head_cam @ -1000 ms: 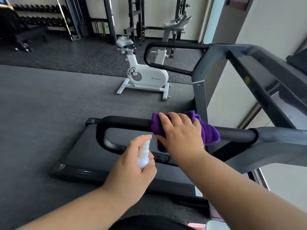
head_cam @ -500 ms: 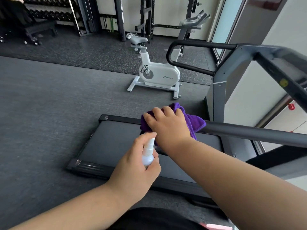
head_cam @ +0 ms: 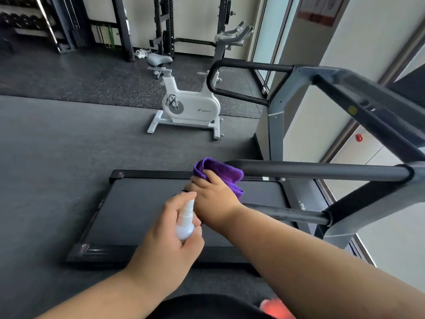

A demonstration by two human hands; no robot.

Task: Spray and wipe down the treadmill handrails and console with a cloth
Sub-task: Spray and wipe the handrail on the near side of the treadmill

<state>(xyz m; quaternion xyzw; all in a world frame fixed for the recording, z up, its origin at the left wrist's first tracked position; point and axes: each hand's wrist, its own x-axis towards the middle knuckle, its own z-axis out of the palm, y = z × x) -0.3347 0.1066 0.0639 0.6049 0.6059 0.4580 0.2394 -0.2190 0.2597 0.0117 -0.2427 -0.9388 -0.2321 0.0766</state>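
My right hand [head_cam: 212, 199] grips a purple cloth [head_cam: 219, 172] wrapped round the curved rear end of the treadmill's near black handrail [head_cam: 322, 171]. The rail's lower bar [head_cam: 292, 214] runs right to the grey frame. My left hand [head_cam: 167, 240] holds a small white spray bottle [head_cam: 185, 223], nozzle up, just left of my right wrist. The far handrail [head_cam: 243, 65] loops out from the grey upright. The treadmill belt [head_cam: 138, 210] lies below both hands. The console is out of view to the right.
A white exercise bike [head_cam: 190, 107] stands on the grey floor beyond the treadmill. Weight racks and a dumbbell rack [head_cam: 27, 19] line the back wall. A light wall and window strip run along the right side.
My right hand has slid the cloth leftward along the near rail to its curved rear end. My left hand has kept the bottle beside it. The view has shifted left.
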